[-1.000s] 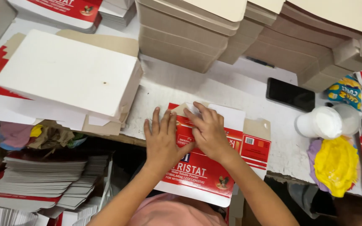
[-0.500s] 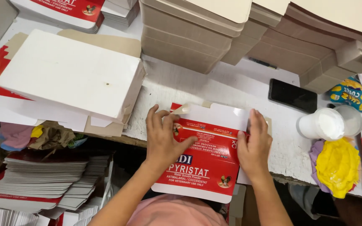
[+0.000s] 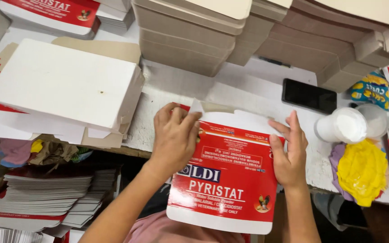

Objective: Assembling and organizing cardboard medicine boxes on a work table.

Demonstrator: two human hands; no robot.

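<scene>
- Carton (image 3: 230,180), red and white and flat, lies at the near table (image 3: 248,85) edge, its lower part hanging over the edge toward us.
- In the head view, we see the left hand (image 3: 174,137) pressing on the carton's upper left corner, fingers (image 3: 176,118) curled down over a small white flap there.
- The right hand (image 3: 291,155) holds the carton's right edge, fingers spread, thumb lying on the red face.
- Left of the carton sits a white stack (image 3: 64,85) of flat cartons.
- Beyond it, tall brown stacks (image 3: 190,36) fill the back of the table.
- A black phone (image 3: 308,96) lies right of the carton, near a white cup (image 3: 341,127).
- A yellow cloth (image 3: 362,171) rests just below the cup.
</scene>
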